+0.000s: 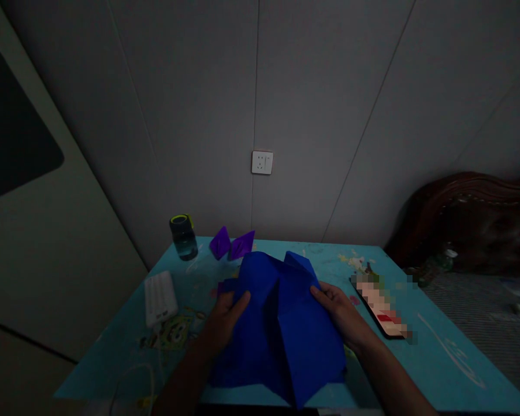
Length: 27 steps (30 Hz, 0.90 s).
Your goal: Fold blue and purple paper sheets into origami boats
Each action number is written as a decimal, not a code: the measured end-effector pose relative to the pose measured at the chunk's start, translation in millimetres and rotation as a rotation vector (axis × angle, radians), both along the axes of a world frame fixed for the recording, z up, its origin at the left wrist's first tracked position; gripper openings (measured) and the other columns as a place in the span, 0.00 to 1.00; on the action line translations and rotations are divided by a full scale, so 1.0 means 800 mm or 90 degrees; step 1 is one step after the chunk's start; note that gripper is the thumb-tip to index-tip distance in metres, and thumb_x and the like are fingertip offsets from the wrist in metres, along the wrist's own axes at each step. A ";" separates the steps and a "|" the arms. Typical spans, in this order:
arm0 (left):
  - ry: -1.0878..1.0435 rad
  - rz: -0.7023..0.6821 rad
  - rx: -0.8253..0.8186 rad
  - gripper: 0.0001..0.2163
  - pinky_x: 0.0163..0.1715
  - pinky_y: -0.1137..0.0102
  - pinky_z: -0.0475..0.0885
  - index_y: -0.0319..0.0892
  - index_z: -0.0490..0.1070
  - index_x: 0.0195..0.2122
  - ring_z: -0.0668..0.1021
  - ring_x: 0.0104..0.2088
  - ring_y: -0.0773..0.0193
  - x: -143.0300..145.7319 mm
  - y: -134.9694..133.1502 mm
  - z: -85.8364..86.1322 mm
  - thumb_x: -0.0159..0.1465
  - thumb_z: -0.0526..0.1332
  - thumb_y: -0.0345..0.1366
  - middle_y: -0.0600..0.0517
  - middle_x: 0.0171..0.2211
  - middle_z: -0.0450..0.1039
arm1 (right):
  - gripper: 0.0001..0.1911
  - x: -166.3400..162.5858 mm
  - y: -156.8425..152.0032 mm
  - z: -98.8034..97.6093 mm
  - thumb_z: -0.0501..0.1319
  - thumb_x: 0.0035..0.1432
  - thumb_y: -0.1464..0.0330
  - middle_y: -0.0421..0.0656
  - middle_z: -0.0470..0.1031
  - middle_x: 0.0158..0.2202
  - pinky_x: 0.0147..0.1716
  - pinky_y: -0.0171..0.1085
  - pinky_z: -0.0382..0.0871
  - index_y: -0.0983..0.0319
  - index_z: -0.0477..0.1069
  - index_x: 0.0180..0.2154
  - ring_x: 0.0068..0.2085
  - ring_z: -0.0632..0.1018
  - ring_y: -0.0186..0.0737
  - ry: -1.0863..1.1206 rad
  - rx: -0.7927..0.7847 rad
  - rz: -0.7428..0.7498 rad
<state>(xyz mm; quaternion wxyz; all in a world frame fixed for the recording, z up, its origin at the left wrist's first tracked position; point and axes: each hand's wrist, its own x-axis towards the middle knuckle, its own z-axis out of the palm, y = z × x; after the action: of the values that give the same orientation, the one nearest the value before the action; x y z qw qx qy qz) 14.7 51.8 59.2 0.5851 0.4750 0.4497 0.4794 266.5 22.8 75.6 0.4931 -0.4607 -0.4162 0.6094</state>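
A large sheet of blue paper (303, 335) with creases and raised folds is held up over the near middle of the table. My left hand (227, 318) grips its left side, thumb on the front face and fingers hidden behind. On the right side, my right hand (335, 306) pinches the paper the same way. Under or behind the sheet, more blue paper and a bit of purple show at the left. Two folded purple paper shapes (241, 246) stand farther back on the table.
The turquoise table (442, 323) bears a dark water bottle (184, 237) at the back left, a white power bank (160, 297) with a cable at left, and a phone (379, 306) with a lit, blurred screen at right. A wall with a socket (262, 162) rises behind.
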 end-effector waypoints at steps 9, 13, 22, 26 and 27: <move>-0.173 0.152 -0.134 0.17 0.30 0.61 0.78 0.44 0.78 0.36 0.82 0.31 0.51 -0.034 -0.010 -0.012 0.53 0.70 0.51 0.48 0.28 0.80 | 0.20 0.015 0.003 -0.021 0.68 0.53 0.54 0.46 0.82 0.33 0.32 0.40 0.74 0.62 0.77 0.39 0.29 0.81 0.45 0.020 -0.043 -0.057; -0.061 0.122 -0.165 0.20 0.28 0.62 0.77 0.40 0.78 0.34 0.82 0.28 0.52 -0.054 -0.019 -0.003 0.48 0.72 0.51 0.48 0.26 0.80 | 0.24 0.031 -0.008 -0.014 0.67 0.52 0.51 0.45 0.82 0.32 0.32 0.43 0.75 0.62 0.76 0.43 0.29 0.81 0.47 -0.071 -0.004 -0.118; 0.026 -0.021 -0.053 0.31 0.56 0.56 0.70 0.45 0.65 0.61 0.73 0.58 0.48 -0.078 -0.024 -0.028 0.58 0.66 0.49 0.44 0.56 0.73 | 0.27 0.042 -0.024 -0.011 0.67 0.51 0.49 0.44 0.80 0.30 0.34 0.41 0.73 0.61 0.76 0.45 0.32 0.79 0.45 -0.244 -0.028 -0.014; 0.104 -0.049 0.002 0.36 0.63 0.51 0.61 0.47 0.56 0.67 0.63 0.65 0.46 -0.072 -0.014 -0.039 0.59 0.65 0.48 0.45 0.62 0.66 | 0.27 0.053 0.007 -0.031 0.62 0.55 0.47 0.46 0.81 0.36 0.41 0.41 0.71 0.64 0.77 0.40 0.37 0.79 0.45 -0.193 -0.069 -0.013; 0.126 -0.048 0.012 0.37 0.64 0.51 0.58 0.47 0.53 0.68 0.62 0.65 0.46 -0.072 -0.013 -0.042 0.59 0.65 0.48 0.45 0.63 0.64 | 0.28 0.056 0.014 -0.037 0.61 0.55 0.46 0.46 0.81 0.35 0.39 0.40 0.71 0.65 0.77 0.39 0.36 0.79 0.44 -0.190 -0.075 -0.024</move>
<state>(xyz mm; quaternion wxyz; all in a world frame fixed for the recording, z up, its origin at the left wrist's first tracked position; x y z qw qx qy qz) -42.8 41.8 25.7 0.5513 0.5421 0.4823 0.4119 311.1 34.1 46.3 0.4095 -0.5820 -0.4392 0.5483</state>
